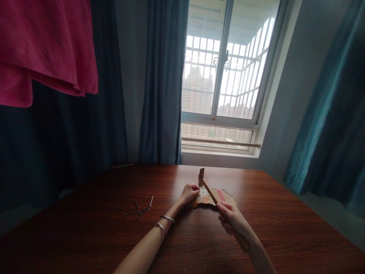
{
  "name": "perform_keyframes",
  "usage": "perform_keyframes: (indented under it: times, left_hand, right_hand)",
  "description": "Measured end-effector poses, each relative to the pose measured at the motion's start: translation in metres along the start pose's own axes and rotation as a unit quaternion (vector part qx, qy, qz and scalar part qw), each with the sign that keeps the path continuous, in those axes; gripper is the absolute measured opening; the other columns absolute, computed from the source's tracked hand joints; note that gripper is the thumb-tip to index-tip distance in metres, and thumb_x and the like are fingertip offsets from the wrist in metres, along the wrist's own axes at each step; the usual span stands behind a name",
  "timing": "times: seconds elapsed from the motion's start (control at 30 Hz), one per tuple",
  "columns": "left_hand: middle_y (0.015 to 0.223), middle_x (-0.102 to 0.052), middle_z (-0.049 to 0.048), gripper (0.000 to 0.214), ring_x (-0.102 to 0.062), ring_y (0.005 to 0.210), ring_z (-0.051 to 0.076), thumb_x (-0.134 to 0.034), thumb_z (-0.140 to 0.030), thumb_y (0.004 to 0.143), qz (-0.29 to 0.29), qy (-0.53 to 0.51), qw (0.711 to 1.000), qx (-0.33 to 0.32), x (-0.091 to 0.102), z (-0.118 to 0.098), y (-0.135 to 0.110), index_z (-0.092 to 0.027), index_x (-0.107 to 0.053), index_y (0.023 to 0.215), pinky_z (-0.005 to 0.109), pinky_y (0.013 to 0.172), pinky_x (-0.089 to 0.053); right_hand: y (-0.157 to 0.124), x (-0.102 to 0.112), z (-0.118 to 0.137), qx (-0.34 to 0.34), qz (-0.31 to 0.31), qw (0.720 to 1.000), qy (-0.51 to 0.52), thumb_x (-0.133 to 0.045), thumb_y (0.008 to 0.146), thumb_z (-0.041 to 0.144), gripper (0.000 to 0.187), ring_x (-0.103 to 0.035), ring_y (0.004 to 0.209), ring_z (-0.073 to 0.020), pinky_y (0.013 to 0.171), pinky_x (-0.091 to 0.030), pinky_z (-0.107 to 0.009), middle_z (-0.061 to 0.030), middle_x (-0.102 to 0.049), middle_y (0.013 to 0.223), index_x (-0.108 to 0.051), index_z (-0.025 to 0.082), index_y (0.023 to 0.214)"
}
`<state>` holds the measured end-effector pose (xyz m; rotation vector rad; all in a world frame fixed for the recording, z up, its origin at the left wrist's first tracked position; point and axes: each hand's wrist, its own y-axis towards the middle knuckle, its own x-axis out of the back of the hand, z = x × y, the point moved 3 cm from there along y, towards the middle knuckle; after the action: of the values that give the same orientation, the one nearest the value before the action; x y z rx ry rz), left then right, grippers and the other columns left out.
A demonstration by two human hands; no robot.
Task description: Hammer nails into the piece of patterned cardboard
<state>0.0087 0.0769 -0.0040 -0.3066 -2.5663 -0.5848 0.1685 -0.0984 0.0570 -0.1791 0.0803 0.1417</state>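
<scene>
My right hand (pixel 228 217) is wrapped round the wooden handle of a hammer (pixel 210 191). The hammer's head is raised over the far left part of a tan, cardboard-like piece (pixel 209 197) with dense small marks, a red printed strip and a ragged edge. My left hand (pixel 190 193) rests at the left end of that piece, thumb and fingers pinched together just under the hammer head. Whatever is between those fingers is too small to make out. Several thin metal rods (pixel 144 210) lie crossed on the table to the left of my left hand.
All this is on a brown wooden table (pixel 99 243). Behind its far edge stand a barred window (pixel 219 76) and blue curtains (pixel 164 83). A pink cloth (pixel 48 45) hangs at the upper left. Another thin strip (pixel 122 166) lies at the table's far left edge.
</scene>
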Motion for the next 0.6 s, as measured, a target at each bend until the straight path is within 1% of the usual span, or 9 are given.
perform_keyframes:
  times: [0.13, 0.3, 0.4, 0.6]
  left_hand:
    - [0.073, -0.067, 0.0043, 0.024, -0.059, 0.071, 0.017, -0.054, -0.03, 0.066, 0.0, 0.002, 1.0, 0.01, 0.0003, -0.0009, -0.0003, -0.013, -0.068, 0.073, 0.025, 0.066, -0.042]
    - [0.073, -0.067, 0.0039, 0.024, -0.059, 0.071, 0.017, -0.053, -0.03, 0.066, 0.002, 0.005, 1.0, 0.017, 0.001, -0.004, -0.0015, -0.013, -0.069, 0.074, 0.025, 0.066, -0.042]
    - [0.071, -0.067, 0.0035, 0.024, -0.059, 0.07, 0.017, -0.054, -0.03, 0.066, 0.002, 0.003, 1.0, 0.009, 0.001, -0.0047, -0.0015, -0.013, -0.068, 0.072, 0.024, 0.065, -0.042]
    - [0.072, -0.067, 0.0035, 0.024, -0.059, 0.069, 0.016, -0.053, -0.03, 0.066, 0.0, 0.004, 1.0, 0.003, -0.0004, -0.0001, -0.0006, -0.013, -0.068, 0.074, 0.024, 0.064, -0.041]
  right_hand:
    - [-0.0004, 0.0003, 0.0015, 0.002, -0.002, 1.0, 0.008, -0.056, 0.065, 0.061, 0.047, -0.028, 0.027, -0.0003, 0.027, -0.014, -0.014, 0.0088, -0.045, 0.051, -0.043, 0.02, 0.084]
    - [0.0013, 0.0004, -0.0002, -0.006, 0.008, 1.0, 0.01, -0.058, 0.064, 0.061, 0.046, -0.029, 0.027, -0.0004, 0.027, -0.014, -0.013, 0.009, -0.044, 0.05, -0.042, 0.021, 0.081]
    - [0.0016, 0.0009, -0.0006, 0.0, 0.005, 1.0, 0.021, -0.056, 0.066, 0.06, 0.044, -0.028, 0.027, -0.0005, 0.026, -0.015, -0.013, 0.0089, -0.044, 0.051, -0.041, 0.021, 0.08]
    - [-0.0001, 0.0005, 0.0002, 0.0, 0.025, 1.0, 0.018, -0.057, 0.069, 0.056, 0.04, -0.029, 0.028, -0.001, 0.025, -0.016, -0.013, 0.0087, -0.044, 0.051, -0.039, 0.022, 0.077]
